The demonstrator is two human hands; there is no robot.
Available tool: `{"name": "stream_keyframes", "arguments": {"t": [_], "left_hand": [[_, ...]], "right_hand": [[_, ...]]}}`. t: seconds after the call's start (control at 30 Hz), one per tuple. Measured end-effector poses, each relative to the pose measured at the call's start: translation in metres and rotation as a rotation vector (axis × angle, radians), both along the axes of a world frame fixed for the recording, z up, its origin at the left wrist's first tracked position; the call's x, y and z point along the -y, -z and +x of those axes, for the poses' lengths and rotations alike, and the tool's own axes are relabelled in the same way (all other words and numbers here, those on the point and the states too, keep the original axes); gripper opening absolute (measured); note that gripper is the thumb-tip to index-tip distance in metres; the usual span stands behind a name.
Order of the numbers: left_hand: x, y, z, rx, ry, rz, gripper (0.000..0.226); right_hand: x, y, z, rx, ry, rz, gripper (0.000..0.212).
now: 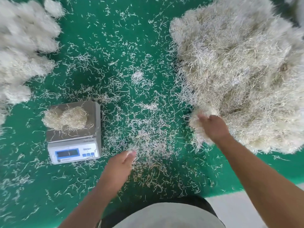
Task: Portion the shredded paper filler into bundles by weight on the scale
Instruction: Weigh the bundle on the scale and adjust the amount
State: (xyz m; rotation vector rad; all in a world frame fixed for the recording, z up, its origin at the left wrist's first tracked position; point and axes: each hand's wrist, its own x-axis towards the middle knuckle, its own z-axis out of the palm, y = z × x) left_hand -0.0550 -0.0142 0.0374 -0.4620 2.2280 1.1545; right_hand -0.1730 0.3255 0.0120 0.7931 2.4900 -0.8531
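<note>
Right now two paper clumps (65,118) are sitting on the scale (74,132), left of the person on the green floor (115,46). Right hand (213,127) is closing its grip around a handful (197,122) at the big pile's (238,71) near edge, probably a top-up. Left hand (120,165) is pinching a few loose strands (131,148), likely for fine adjustment. Finished bundles (21,46) are lying far left.

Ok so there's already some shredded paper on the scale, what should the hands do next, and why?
Probably carry the clump of pale shredded paper gripped by the right hand from the big heap to the small grey digital scale, since its steel platform holds only two small tufts.
</note>
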Motion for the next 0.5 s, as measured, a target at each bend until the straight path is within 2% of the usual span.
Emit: {"name": "stream_keyframes", "arguments": {"t": [0.07,0.13,0.23,0.33,0.5], "left_hand": [[0.008,-0.002,-0.004,-0.024,0.048,-0.043,0.047],[0.013,-0.005,-0.010,-0.055,0.039,-0.064,0.051],[0.029,-0.007,-0.030,-0.127,-0.034,-0.065,0.045],[0.055,-0.021,-0.055,-0.228,-0.120,-0.065,0.036],[0.119,-0.051,-0.085,-0.344,-0.156,-0.193,0.030]], "right_hand": [[0.011,0.000,0.012,0.126,-0.088,-0.013,0.062],[0.026,-0.002,0.033,0.177,-0.052,-0.056,0.068],[0.043,0.001,0.067,0.106,0.039,-0.032,0.082],[0.050,0.008,0.100,0.002,-0.021,0.017,0.078],[0.042,0.000,0.123,0.027,-0.135,-0.020,0.084]]}}
